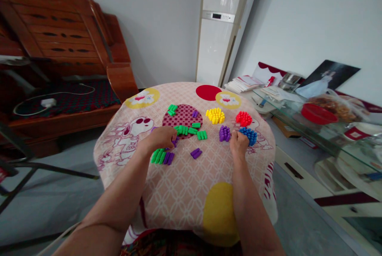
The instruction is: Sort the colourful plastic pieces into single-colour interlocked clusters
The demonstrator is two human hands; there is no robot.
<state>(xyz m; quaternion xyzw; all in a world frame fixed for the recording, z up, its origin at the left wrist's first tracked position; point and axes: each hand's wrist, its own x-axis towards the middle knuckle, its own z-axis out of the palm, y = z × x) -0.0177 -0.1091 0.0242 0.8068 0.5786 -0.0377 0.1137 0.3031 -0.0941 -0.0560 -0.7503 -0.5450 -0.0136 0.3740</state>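
My left hand [162, 136] is closed at the left of the table, with purple peg-like pieces [175, 142] showing at its fingertips. Green pegs [182, 130] lie just right of it, and a row of green pegs [158, 156] and purple pegs [168, 158] lies below it. My right hand [239, 142] is closed between upright clusters of purple pegs [224, 133] and blue pegs [250, 136]; what its fingers hold is hidden. Upright yellow pegs [215, 115] and red pegs [244, 118] stand farther back. Two purple pegs [196, 153] lie near the middle.
A patterned tablecloth [185, 192] covers the round table. At the right, a glass shelf [286, 115] carries papers [245, 83], a red bowl [319, 113] and a bagged item. A wooden bench [59, 29] is at the left; a white cabinet-like unit [217, 41] stands behind.
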